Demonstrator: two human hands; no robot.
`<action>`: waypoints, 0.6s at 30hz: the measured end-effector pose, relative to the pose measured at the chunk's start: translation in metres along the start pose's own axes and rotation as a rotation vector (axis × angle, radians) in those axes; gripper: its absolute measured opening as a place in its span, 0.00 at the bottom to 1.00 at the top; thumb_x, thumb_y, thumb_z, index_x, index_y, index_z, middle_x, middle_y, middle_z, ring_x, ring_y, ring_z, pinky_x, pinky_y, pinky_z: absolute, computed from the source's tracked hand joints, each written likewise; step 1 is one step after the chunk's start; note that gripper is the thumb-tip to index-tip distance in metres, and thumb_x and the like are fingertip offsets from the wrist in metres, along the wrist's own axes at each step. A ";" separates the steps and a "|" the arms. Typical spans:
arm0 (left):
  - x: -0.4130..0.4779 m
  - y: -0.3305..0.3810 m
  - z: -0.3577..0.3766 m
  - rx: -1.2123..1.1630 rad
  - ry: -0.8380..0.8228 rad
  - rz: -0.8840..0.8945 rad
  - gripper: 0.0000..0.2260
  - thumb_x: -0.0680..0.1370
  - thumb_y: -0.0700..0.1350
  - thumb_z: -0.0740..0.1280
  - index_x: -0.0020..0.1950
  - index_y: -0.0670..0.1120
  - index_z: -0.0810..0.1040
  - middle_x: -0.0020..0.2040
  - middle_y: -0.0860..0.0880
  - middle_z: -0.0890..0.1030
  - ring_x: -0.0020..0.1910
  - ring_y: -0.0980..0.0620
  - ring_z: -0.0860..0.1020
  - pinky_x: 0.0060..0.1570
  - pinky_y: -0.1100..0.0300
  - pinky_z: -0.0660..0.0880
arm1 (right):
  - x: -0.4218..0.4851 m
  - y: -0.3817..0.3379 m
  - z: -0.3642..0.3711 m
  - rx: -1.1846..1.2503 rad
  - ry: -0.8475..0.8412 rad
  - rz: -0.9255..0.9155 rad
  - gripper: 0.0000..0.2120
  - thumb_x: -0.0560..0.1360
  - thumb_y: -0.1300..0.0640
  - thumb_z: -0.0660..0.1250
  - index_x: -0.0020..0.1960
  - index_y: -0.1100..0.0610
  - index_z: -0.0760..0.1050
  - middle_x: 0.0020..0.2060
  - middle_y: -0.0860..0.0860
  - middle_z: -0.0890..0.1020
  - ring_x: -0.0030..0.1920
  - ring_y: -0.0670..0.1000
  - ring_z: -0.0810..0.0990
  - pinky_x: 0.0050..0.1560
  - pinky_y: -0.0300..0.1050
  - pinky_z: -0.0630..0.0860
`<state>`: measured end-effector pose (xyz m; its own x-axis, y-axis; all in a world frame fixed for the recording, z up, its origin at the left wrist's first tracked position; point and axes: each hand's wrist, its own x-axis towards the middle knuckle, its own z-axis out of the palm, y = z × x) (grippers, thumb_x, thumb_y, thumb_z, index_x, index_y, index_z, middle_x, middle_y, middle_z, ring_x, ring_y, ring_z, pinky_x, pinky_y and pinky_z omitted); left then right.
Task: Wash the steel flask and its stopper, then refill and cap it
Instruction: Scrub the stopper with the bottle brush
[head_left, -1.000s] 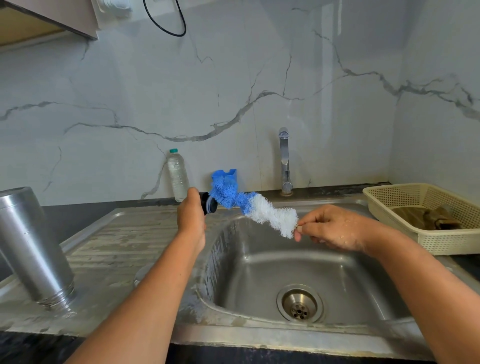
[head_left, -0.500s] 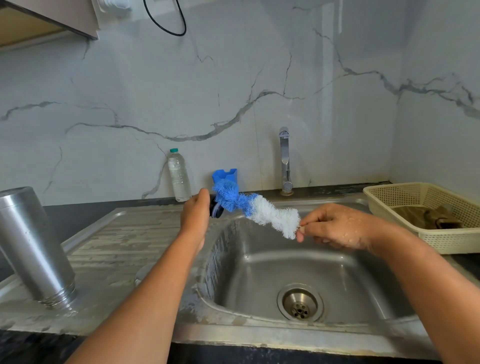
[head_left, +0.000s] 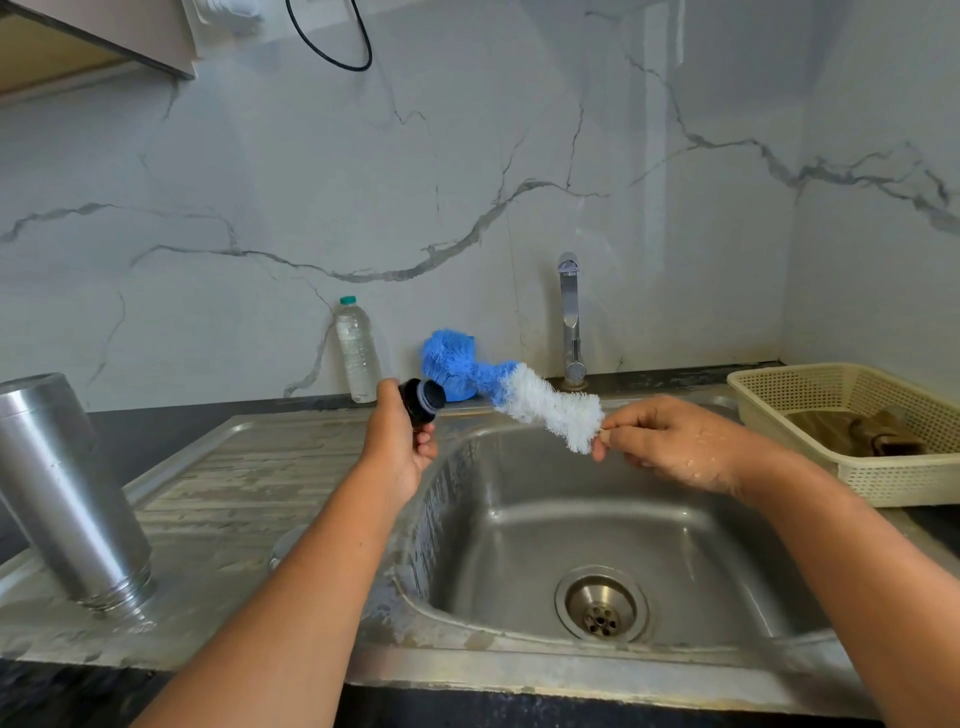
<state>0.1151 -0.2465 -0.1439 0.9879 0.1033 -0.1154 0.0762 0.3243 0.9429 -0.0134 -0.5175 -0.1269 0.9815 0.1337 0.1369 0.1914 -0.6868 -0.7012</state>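
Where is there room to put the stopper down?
The draining board, between the upturned flask and the sink basin, is mostly bare. So is the basin floor around the drain. Crowded: the back ledge with water bottle and tap, and the basket.

The flask (head_left: 67, 493) at nine o'clock is brushed steel with a soft satin sheen. The sink (head_left: 675, 545) is stainless steel too, but duller, and its draining board is streaked and scuffed. The stopper (head_left: 423, 402) is matt black plastic with a grey ring. The brush (head_left: 524, 392) has soft, fluffy bristles. Near twelve o'clock the tap (head_left: 570, 312) is polished chrome and the bottle (head_left: 356, 353) is clear ribbed plastic. The wall (head_left: 467, 156) is glossy veined stone. The basket (head_left: 883, 480) at three o'clock is cream perforated plastic. The worktop (head_left: 150, 436) is dark stone.
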 end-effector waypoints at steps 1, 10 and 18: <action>0.001 0.001 0.001 -0.084 -0.012 -0.041 0.13 0.82 0.52 0.57 0.45 0.45 0.73 0.31 0.48 0.70 0.25 0.55 0.63 0.21 0.64 0.59 | 0.002 0.001 0.002 0.021 0.007 -0.013 0.14 0.83 0.49 0.62 0.44 0.44 0.84 0.27 0.42 0.70 0.27 0.41 0.66 0.37 0.41 0.65; -0.004 -0.005 0.009 -0.252 -0.119 -0.117 0.15 0.83 0.51 0.54 0.46 0.44 0.73 0.31 0.47 0.71 0.26 0.54 0.64 0.22 0.64 0.62 | 0.010 0.002 0.020 0.037 -0.041 -0.016 0.13 0.83 0.47 0.62 0.45 0.43 0.84 0.27 0.43 0.70 0.30 0.46 0.66 0.38 0.44 0.66; -0.002 -0.003 0.005 -0.226 -0.090 -0.106 0.15 0.84 0.51 0.52 0.46 0.44 0.73 0.31 0.47 0.70 0.26 0.54 0.64 0.21 0.65 0.60 | 0.006 0.002 0.015 0.039 -0.085 -0.012 0.14 0.83 0.48 0.62 0.46 0.44 0.85 0.28 0.44 0.69 0.29 0.46 0.64 0.32 0.41 0.64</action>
<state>0.1135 -0.2529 -0.1450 0.9848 -0.0228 -0.1722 0.1578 0.5315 0.8322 -0.0070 -0.5074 -0.1380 0.9754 0.2025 0.0868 0.2009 -0.6566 -0.7270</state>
